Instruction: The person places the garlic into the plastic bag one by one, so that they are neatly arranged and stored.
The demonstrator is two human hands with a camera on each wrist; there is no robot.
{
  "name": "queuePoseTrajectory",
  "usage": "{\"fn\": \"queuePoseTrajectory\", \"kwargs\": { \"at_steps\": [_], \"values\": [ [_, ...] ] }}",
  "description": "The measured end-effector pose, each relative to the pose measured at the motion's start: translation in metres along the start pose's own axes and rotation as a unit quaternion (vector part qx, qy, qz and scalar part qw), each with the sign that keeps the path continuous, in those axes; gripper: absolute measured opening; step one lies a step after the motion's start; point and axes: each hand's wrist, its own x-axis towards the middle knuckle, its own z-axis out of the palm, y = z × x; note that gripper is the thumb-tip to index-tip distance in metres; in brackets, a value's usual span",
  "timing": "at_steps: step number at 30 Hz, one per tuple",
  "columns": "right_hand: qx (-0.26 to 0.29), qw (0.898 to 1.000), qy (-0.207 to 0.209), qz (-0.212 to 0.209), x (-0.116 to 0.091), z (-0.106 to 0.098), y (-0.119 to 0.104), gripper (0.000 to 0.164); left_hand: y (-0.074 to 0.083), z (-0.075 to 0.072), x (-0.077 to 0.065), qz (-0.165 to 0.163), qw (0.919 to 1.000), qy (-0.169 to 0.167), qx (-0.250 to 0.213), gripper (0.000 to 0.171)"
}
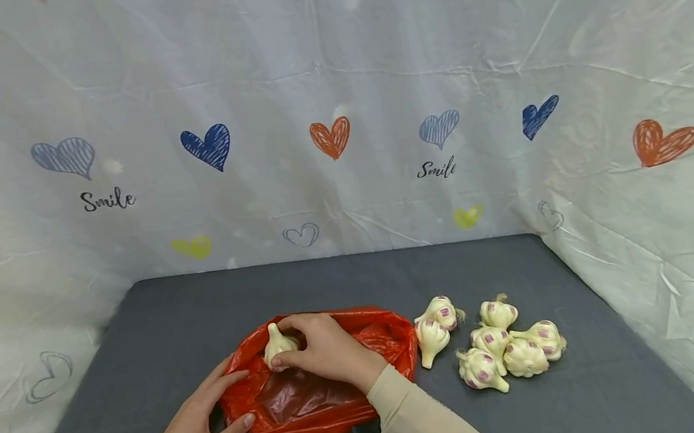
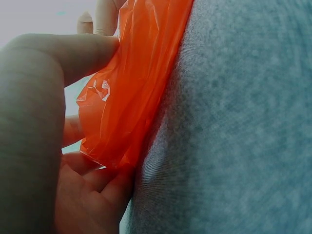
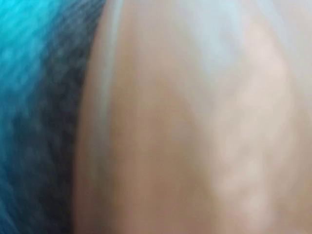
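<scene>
Left hand (image 1: 192,425): grips red bag (image 1: 310,431); slackening could collapse it.
Right hand (image 1: 329,351): pinches garlic bulb (image 1: 277,341); loose hold may drop it.

"Smile" (image 1: 109,199) — black script on white cloth backdrop (image 1: 274,196); second "Smile" (image 1: 436,168) — farther right, same cloth.

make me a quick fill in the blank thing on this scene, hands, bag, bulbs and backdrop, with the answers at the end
1. The plastic bag that the left hand touches is coloured ____.
2. The right hand holds a bulb of the vegetable called ____.
3. Outside the bag, the bulbs lying on the dark tabletop number ____.
4. The word printed on the pale backdrop reads ____.

Missing words: red; garlic; seven; Smile.
</scene>
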Motion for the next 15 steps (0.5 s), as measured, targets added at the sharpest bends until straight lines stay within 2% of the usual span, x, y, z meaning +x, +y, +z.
{"fn": "queuePoseTrajectory", "kwargs": {
  "at_steps": [8, 15],
  "values": [
    [0.014, 1.0, 0.003, -0.007, 0.0002, -0.0036, -0.001, 0.054, -0.0007, 0.0002, -0.0005, 0.001, 0.9999, 0.002, 0.01, 0.06],
    [0.032, 0.999, 0.01, -0.007, -0.0016, -0.0083, -0.0034, 0.056, -0.0018, 0.0, -0.0005, -0.003, 1.0, -0.004, -0.006, 0.062]
  ]
}}
